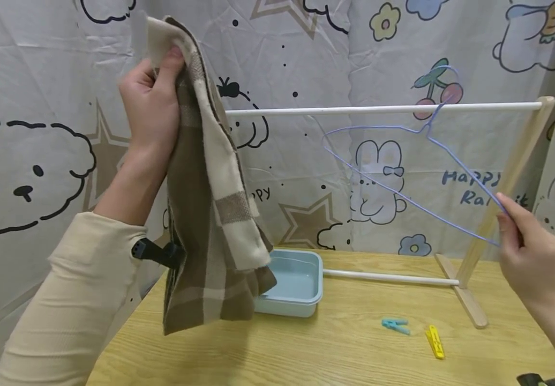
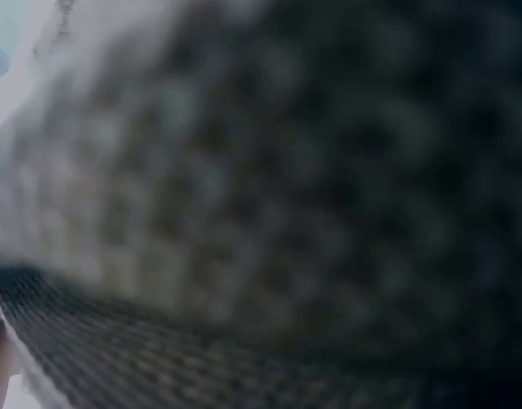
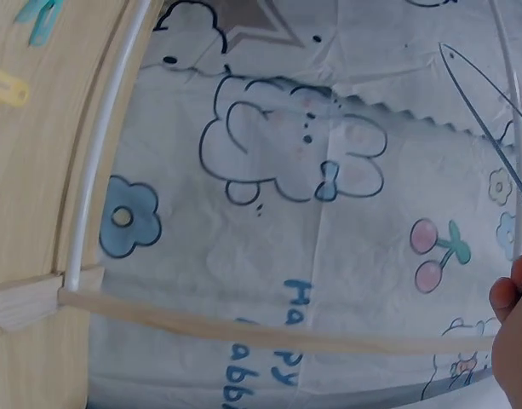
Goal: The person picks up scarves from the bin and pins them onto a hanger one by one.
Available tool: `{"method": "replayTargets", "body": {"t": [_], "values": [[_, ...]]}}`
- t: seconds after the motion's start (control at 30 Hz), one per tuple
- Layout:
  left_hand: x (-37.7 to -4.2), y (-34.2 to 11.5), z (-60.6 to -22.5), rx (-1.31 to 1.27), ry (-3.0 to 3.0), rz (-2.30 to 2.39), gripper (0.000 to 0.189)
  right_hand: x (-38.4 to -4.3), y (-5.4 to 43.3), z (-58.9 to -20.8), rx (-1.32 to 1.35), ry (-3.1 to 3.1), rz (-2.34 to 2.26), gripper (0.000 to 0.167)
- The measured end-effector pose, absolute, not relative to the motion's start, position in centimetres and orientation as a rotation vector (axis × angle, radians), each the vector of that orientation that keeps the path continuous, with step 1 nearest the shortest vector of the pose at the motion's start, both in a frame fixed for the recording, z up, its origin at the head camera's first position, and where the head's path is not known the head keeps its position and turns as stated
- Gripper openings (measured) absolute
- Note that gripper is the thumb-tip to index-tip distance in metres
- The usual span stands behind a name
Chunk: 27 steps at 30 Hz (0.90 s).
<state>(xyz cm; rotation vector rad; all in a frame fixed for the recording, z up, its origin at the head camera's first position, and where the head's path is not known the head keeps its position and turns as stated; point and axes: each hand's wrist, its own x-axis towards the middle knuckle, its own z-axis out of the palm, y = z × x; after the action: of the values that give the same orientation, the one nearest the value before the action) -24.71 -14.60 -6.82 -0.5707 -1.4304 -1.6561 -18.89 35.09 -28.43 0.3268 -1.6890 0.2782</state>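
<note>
In the head view my left hand (image 1: 154, 102), raised at the left, pinches a brown-and-cream checked cloth (image 1: 195, 214) near its top edge. The cloth hangs down in folds in front of the blue basin. Its weave, dark and blurred, fills most of the left wrist view (image 2: 243, 187). My right hand (image 1: 538, 252) grips a thin purple-blue wire hanger (image 1: 393, 190) by one lower corner. The hanger is tilted, its hook pointing up, and its neck overlaps the white rail in the head view. In the right wrist view, part of the hanger (image 3: 486, 123) and the hand (image 3: 514, 332) show at the right edge.
A rack with a white top rail (image 1: 306, 111) and wooden side post (image 1: 492, 198) stands on the wooden table (image 1: 345, 354). The light-blue basin (image 1: 297, 308) sits partly behind the cloth. A blue clothespin (image 1: 395, 325) and a yellow clothespin (image 1: 435, 342) lie at front right.
</note>
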Motion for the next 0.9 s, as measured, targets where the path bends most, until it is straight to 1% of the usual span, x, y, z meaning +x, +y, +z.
{"method": "replayTargets", "body": {"t": [0.17, 0.37, 0.5, 0.73, 0.9], "values": [[-23.9, -13.3, -7.0, -0.612, -1.426, -1.715, 0.029, -18.0, 32.2, -27.8, 0.393, -1.666, 0.332, 0.049], [-23.0, -11.0, -7.8, -0.638, -1.508, -1.693, 0.028, -17.3, 29.1, -27.7, 0.465, -1.640, 0.425, 0.049], [-22.3, -9.0, -8.4, -0.699, -1.522, -1.783, 0.025, -17.6, 27.3, -27.7, 0.500, -1.567, 0.520, 0.043], [-22.5, -5.8, -11.0, -0.776, -1.610, -1.828, 0.025, -17.9, 24.3, -27.2, 0.512, -1.506, 0.705, 0.024], [-23.1, -4.2, -13.4, -0.763, -1.708, -1.831, 0.026, -17.9, 23.2, -27.0, 0.503, -1.507, 0.743, 0.025]]}}
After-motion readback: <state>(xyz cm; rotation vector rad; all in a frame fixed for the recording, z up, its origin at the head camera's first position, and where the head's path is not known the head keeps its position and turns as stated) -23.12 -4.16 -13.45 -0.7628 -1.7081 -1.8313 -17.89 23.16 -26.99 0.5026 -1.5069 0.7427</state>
